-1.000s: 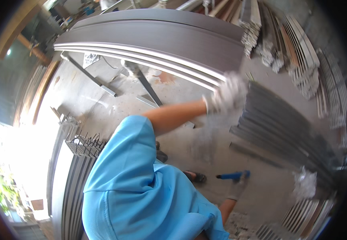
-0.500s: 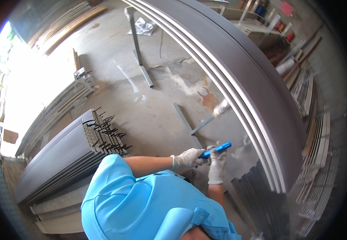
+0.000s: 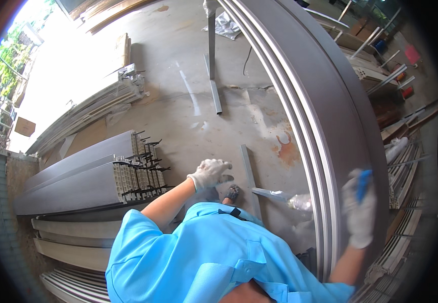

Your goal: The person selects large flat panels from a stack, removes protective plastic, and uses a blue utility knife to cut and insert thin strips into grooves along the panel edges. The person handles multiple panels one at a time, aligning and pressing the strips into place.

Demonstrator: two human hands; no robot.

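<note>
My right hand [image 3: 358,212], in a whitish work glove, is closed around a slim blue tool [image 3: 364,186]. It is over the broad grey face of a long panel [image 3: 337,101] at the right; blur hides whether the tool touches the panel. Only the tool's blue body shows, so I cannot tell its exact kind. My left hand [image 3: 210,174], gloved the same way, is held out over the floor in front of me. Its fingers are parted and nothing is in them. White ridged strips run along the panel's near edge.
Metal stand legs [image 3: 249,171] rest on the concrete floor beneath the panel. At the left lies a stack of grey hollow profiles [image 3: 77,182] with black ties sticking out of its ends. More bundled profiles [image 3: 97,106] lie behind it. Long stock [image 3: 405,177] lines the right side.
My hands have come apart. The right one has swung right with the blue tool, over the panel. My left hand has let go of the tool and moved left. The view has shifted too.
</note>
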